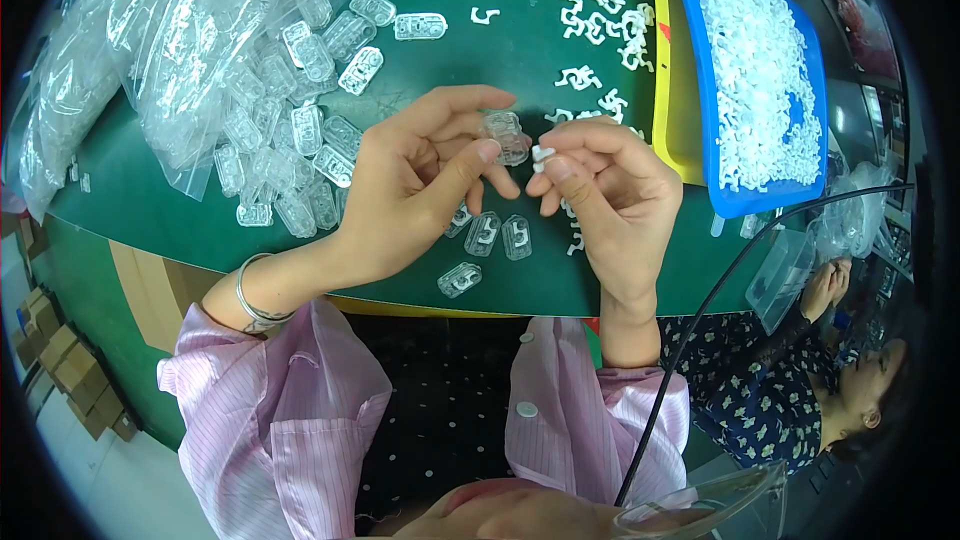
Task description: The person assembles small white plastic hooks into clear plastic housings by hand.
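Observation:
My left hand pinches a small clear plastic case between thumb and fingers, above the green table. Close to its right, my right hand grips a small white plastic clip with thumb and forefinger. The clip and the case are a little apart. Below my hands lie several clear cases, among them one case and another beside it, each with a white clip inside. A further case lies nearer the table's front edge. Some parts under my hands are hidden.
Many clear cases are heaped at left beside clear plastic bags. Loose white clips lie scattered at the back right. A blue tray full of white clips leans on a yellow bin. A black cable and a co-worker's hand are at right.

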`<state>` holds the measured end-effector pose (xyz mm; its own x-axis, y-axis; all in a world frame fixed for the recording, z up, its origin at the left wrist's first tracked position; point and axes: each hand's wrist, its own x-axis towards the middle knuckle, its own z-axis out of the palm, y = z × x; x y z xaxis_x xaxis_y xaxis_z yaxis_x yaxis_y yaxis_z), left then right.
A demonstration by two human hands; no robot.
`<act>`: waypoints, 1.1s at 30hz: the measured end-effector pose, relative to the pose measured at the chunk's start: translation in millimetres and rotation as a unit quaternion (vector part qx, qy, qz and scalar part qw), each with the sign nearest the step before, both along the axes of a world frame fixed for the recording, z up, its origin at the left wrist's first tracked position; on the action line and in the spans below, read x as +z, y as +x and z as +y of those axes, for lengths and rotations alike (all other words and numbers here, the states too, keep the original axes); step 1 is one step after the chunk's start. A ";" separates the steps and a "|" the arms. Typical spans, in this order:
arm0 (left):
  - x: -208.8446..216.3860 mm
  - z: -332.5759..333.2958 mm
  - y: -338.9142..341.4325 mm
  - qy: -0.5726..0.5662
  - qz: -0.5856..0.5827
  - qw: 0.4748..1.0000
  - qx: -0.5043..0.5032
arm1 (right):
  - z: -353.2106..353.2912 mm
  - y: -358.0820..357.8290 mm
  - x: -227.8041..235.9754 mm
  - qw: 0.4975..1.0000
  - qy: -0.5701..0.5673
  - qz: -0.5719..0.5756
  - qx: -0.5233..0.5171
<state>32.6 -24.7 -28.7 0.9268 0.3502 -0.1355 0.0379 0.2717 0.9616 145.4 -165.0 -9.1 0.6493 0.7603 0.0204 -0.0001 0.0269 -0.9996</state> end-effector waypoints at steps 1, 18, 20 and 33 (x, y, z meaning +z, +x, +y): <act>-0.2 1.0 -0.5 0.005 0.001 1.000 -0.001 | -0.5 -0.8 0.0 0.997 0.011 0.075 0.020; 0.1 -0.5 1.2 -0.100 -0.006 0.994 0.033 | 7.5 -6.3 0.1 0.986 0.059 0.154 0.001; 1.0 -4.3 0.9 -0.110 -0.018 0.992 0.065 | 8.2 -5.6 -0.1 0.993 0.048 0.112 0.001; -0.6 -10.4 -2.5 0.019 -0.038 0.999 0.008 | 6.1 -8.4 -5.4 0.975 -0.081 -0.195 -0.065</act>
